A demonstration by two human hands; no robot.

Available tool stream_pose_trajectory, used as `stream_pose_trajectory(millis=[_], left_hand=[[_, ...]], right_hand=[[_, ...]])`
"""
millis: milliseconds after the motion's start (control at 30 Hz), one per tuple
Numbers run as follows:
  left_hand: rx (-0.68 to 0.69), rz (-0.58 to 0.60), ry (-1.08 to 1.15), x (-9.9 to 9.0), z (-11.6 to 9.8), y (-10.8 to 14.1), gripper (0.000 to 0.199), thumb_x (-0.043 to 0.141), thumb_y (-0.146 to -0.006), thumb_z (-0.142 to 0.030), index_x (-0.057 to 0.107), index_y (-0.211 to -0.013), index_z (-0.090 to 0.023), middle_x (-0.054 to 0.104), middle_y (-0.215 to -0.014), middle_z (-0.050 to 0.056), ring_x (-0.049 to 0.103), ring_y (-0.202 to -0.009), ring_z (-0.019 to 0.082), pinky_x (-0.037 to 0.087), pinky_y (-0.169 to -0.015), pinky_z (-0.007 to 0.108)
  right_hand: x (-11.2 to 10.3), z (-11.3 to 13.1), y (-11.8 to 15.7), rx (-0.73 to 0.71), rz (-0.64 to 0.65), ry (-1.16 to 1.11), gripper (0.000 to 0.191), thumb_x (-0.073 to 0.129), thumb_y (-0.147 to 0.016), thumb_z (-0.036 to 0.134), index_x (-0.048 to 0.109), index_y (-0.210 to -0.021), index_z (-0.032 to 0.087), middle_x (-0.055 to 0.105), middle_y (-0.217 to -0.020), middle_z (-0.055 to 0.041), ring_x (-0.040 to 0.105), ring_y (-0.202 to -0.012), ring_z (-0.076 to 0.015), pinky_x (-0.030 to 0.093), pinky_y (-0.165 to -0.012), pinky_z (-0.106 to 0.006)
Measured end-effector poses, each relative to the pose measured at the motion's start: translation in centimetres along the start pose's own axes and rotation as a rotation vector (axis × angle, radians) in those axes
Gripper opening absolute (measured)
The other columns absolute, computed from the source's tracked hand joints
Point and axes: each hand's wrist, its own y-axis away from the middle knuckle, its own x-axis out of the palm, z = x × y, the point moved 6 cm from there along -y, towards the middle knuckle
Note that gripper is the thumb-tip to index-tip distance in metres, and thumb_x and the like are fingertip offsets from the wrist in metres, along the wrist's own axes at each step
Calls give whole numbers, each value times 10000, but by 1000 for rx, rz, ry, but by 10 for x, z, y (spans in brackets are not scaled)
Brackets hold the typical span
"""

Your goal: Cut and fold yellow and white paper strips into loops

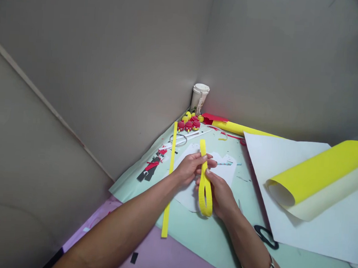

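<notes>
A looped strip of yellow corrugated paper (205, 195) is held up over the middle of the table by both hands. My left hand (192, 166) pinches it near its upper end, thumb across the ridges. Lower down, my right hand (219, 192) grips the same strip, its thumb on the front and fingers behind. Below my right thumb the strip opens into a narrow loop. A second, straight yellow strip (167, 206) lies flat to the left, passing under my left forearm. White paper sheets (185, 195) lie beneath the hands.
Red and yellow paper figures (188, 126) cluster before a white lidded cup (200, 96) in the corner. Black and red scraps (150, 167) lie left. A rolled yellow sheet (320, 172) rests on white card (321, 238) at right, near black scissors handles (266, 237). Walls border two sides.
</notes>
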Motion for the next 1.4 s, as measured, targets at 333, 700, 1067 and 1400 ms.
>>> stream_pose_trajectory(millis=[333,700,1067,1400], left_hand=[[-56,-17,183,-2,2,-2,143,620,-866,-186,642,-990,-117,707,-957,138,697,-793,182,450,-440,167],[-173,-29,309,6,-3,5,128,537,-919,-147,629,-999,-105,715,-850,112,701,-663,171,444,-407,174],[-147,-74,339,1,-1,1,115,570,-899,-114,651,-979,-92,707,-818,73,715,-788,170,540,-598,217],[-169,20,430,-1,-2,-1,139,554,-915,-137,648,-1014,-108,706,-764,57,717,-738,165,435,-446,183]], right_hand=[[3,-4,-2,44,84,-149,278,652,-843,443,672,-823,166,656,-700,-32,622,-598,-154,497,-570,-249],[9,-1,-1,79,130,-187,318,669,-808,493,641,-804,177,580,-625,11,578,-558,-122,445,-542,-214],[-2,-3,-2,63,71,52,460,584,-814,640,588,-718,190,563,-571,-8,471,-474,-124,340,-445,-239],[11,6,7,104,245,-170,219,673,-803,441,625,-851,233,532,-633,28,489,-556,-129,403,-561,-244]])
